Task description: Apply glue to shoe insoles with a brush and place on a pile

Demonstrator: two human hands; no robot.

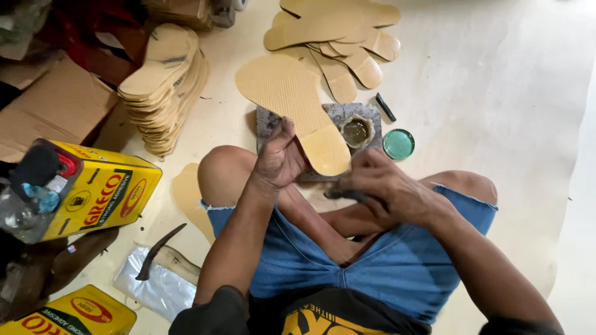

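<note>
I sit cross-legged on the floor in blue denim shorts. My left hand (279, 158) pinches the edge of a tan textured shoe sole (292, 99) that rests over a grey stone slab (338, 115). My right hand (382, 189) is closed around a small dark tool, likely a brush, just right of the sole's heel. On the slab stands a small open pot of brownish glue (356, 131). A green round lid (398, 143) lies on the floor beside the slab.
A stack of tan soles (164, 84) stands at the left, and more soles (338, 37) fan out at the top. Two yellow adhesive tins (102, 192) (74, 313) sit at the left. A hammer (158, 251) lies on a plastic bag. Cardboard (46, 108) lies far left.
</note>
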